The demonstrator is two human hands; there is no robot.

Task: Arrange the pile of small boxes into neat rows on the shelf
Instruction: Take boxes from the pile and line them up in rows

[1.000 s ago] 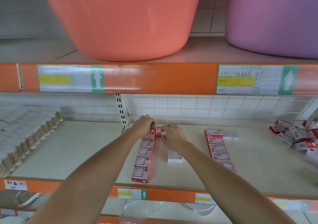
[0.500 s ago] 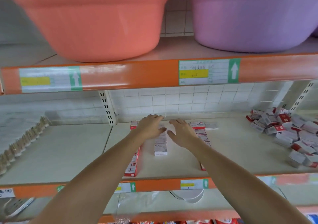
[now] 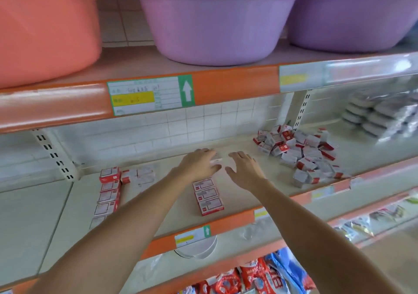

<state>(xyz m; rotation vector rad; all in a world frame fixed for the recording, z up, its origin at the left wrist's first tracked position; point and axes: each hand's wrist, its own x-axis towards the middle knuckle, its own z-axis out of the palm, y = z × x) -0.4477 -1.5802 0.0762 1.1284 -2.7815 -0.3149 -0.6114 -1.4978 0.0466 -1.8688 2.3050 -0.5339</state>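
Above the shelf [image 3: 282, 180], left hand [image 3: 199, 164], right hand [image 3: 245, 169], fingers spread, box pile [image 3: 300, 155] beside

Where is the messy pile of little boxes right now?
In the head view, the pile of small boxes lies on the right side of the middle shelf, against the tiled back wall, just right of the person's right hand and left of some plastic-wrapped packs.

We see a shop: orange shelf edges [image 3: 235, 83] carry price labels [image 3: 144, 95], with plastic basins [image 3: 217, 17] above and packaged goods [image 3: 248, 275] below.
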